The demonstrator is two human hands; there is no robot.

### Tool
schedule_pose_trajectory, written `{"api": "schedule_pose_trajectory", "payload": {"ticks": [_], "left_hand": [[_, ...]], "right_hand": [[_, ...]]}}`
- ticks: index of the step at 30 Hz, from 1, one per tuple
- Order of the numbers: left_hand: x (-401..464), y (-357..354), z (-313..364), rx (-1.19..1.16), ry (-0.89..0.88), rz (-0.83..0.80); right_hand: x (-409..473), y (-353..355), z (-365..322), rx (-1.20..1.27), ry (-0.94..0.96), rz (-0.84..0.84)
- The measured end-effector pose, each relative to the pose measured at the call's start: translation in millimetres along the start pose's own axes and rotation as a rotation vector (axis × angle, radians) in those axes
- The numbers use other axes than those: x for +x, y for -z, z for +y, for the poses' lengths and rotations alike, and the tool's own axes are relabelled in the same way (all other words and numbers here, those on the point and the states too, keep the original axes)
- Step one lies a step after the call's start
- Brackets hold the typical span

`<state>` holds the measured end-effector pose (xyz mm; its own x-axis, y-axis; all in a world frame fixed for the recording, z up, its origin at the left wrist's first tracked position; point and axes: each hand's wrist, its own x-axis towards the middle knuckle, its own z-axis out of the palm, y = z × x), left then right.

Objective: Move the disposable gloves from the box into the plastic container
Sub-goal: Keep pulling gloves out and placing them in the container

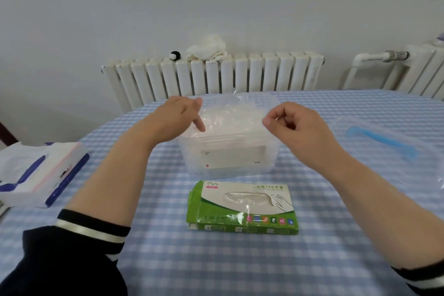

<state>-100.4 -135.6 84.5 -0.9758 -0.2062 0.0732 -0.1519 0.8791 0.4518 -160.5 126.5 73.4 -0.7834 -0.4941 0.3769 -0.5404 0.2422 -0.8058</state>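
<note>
Both hands hold a clear glove (236, 106) over the plastic container (228, 151) mid-counter: left hand (179, 116) pinching, right hand (292, 125) in a curled grip; green box (242, 206) toward the near edge

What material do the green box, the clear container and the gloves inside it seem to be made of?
Green box: printed cardboard, slightly glossy; folded end flaps show at its left end.
Clear container: probably rigid plastic, translucent and smooth; the checked cloth shows faintly through its wall.
Gloves: very thin clear plastic film, crinkled and shiny, likely TPE as the box print says.
</note>
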Motion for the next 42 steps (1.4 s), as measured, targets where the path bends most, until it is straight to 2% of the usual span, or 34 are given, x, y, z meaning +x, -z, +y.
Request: {"api": "schedule_pose_trajectory", "payload": {"ticks": [3, 7, 9, 11, 13, 15, 17, 21, 23, 26, 30, 34, 37, 42], "left_hand": [[-15, -8, -4, -0.146, 0.012, 0.173], [-24, -24, -15, -0.093, 0.022, 0.385], [-33, -36, -12, -0.074, -0.027, 0.565], [-46, -50, -2, -0.054, -0.217, 0.797], [-59, -64, 10, -0.009, -0.494, 0.903], [-68, -78, 18, 0.028, -0.702, 0.815], [-76, -89, 21, 0.038, -0.736, 0.617], [-79, -102, 22, 0.212, -0.377, 0.088], [-77, -105, 20, 0.263, -0.308, -0.064], [-77, -103, 21, 0.164, -0.307, -0.12], [-79, -100, 19, 0.033, -0.258, -0.207], [-80, -96, 18, -0.031, -0.191, -0.28], [-80, -95, 19, -0.066, -0.172, -0.307], [-80, -96, 18, -0.065, -0.154, -0.349]], "right_hand": [[-23, -7, 8, -0.036, 0.029, -0.185], [-41, -20, 26, -0.259, 0.057, -0.433], [-44, -27, 33, -0.37, 0.119, -0.535], [-43, -32, 38, -0.45, 0.139, -0.625], [-41, -36, 38, -0.524, 0.175, -0.678], [-39, -40, 38, -0.578, 0.214, -0.737], [-39, -43, 37, -0.578, 0.219, -0.788], [-42, -48, 47, -0.538, 0.22, -0.722], [-44, -51, 50, -0.48, 0.181, -0.66], [-48, -53, 52, -0.474, 0.193, -0.59], [-50, -52, 53, -0.502, 0.226, -0.587], [-46, -44, 50, -0.421, 0.196, -0.709], [-46, -43, 48, -0.54, 0.235, -0.798], [-52, -51, 51, -0.562, 0.278, -0.62]]}}
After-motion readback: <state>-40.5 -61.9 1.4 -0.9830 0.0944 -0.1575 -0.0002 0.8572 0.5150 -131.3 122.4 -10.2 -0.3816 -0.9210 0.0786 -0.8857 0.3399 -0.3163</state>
